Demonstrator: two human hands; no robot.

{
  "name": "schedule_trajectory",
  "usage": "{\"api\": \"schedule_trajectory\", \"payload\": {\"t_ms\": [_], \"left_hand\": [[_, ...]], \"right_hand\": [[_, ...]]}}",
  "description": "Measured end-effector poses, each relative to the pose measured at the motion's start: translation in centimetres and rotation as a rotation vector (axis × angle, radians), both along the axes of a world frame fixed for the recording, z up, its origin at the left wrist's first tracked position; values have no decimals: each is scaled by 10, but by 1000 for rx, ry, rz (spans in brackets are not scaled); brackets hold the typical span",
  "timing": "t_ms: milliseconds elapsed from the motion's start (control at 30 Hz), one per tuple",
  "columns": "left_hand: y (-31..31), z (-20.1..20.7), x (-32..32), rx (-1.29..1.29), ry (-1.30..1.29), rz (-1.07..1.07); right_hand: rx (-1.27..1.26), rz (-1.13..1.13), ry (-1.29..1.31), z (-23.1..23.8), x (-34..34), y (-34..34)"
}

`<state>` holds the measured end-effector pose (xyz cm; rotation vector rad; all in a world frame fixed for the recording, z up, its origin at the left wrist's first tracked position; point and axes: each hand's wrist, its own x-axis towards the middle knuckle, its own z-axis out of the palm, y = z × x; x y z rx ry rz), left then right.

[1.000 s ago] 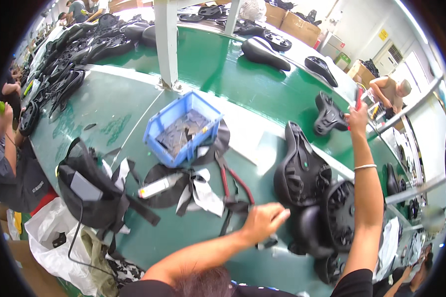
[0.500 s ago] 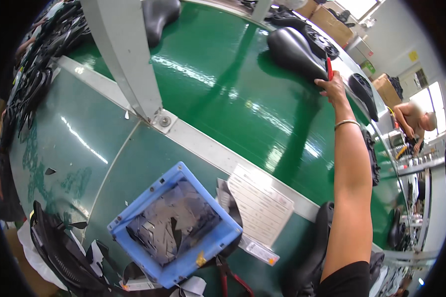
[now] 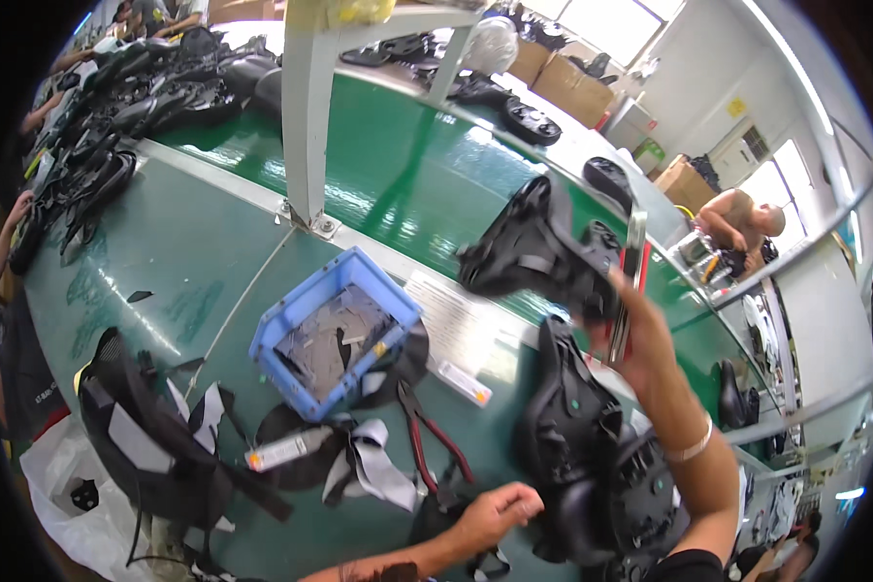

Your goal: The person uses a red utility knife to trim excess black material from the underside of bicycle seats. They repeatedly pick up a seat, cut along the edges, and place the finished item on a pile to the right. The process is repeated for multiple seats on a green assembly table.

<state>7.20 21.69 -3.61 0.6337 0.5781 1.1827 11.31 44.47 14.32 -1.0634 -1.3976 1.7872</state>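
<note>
My right hand (image 3: 642,341) grips a black bicycle saddle (image 3: 526,241) by its narrow end, with the saddle's underside turned up. In the same hand is a red-handled tool (image 3: 636,254) with a metal edge; its kind is hard to make out. Just beyond the bench's front, my left hand (image 3: 502,512) is loosely closed, with nothing visible in it. Near it lie pliers (image 3: 419,438) with red handles. Several more black saddles (image 3: 567,407) are heaped beneath the held one, on the right of the bench.
A blue bin (image 3: 335,335) of grey scraps stands mid-bench beside a printed sheet (image 3: 456,315). Black trimmings (image 3: 155,427) lie at left. Beyond runs a green conveyor (image 3: 378,184), with a white post (image 3: 308,126) at its edge. Another person (image 3: 742,228) works at far right.
My right hand has drawn back from the conveyor with the saddle, now lifted and turned underside up. The view has shifted, and my left hand has come into it.
</note>
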Motion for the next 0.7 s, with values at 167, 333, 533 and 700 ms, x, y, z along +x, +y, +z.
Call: {"api": "schedule_trajectory", "payload": {"t_ms": [167, 333, 533, 700], "left_hand": [[11, -8, -1, 417, -145, 185], [-55, 60, 21, -200, -399, 280], [-104, 40, -17, -304, 203, 189], [-94, 76, -66, 381, 1663, -311]], "right_hand": [[-324, -26, 412, -23, 107, -171], [-309, -147, 395, -90, 161, -279], [-59, -186, 117, -129, 178, -362], [24, -350, -145, -124, 193, -348]]}}
